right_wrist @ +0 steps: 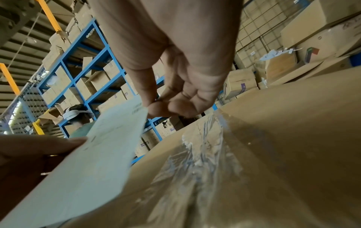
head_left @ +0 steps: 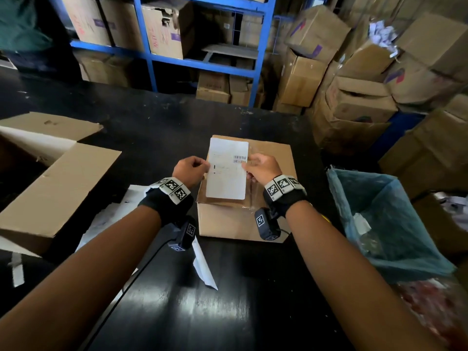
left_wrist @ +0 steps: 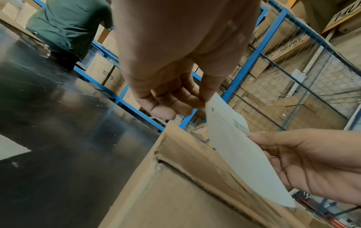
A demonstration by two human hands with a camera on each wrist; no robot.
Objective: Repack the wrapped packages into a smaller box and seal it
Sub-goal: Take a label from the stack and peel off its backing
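A small closed cardboard box [head_left: 268, 219] sits mid-table, clear tape [right_wrist: 205, 154] along its top seam. Just above its lid I hold a white shipping label [head_left: 226, 171] with a barcode. My left hand [head_left: 191, 171] pinches the label's left edge [left_wrist: 210, 101]. My right hand [head_left: 260, 168] pinches its right edge near the barcode [right_wrist: 140, 108]. In the left wrist view the box [left_wrist: 166, 192] lies under the label [left_wrist: 244, 154], with the right hand [left_wrist: 312, 162] beside it. The wrapped packages are hidden.
A larger open cardboard box [head_left: 50, 178] lies at the table's left. White paper sheets [head_left: 202, 264] lie on the black table [head_left: 228, 312]. A bin with a blue bag [head_left: 385, 224] stands at right. Blue shelving [head_left: 202, 64] and stacked cartons stand behind; a person in green [left_wrist: 68, 26] is far left.
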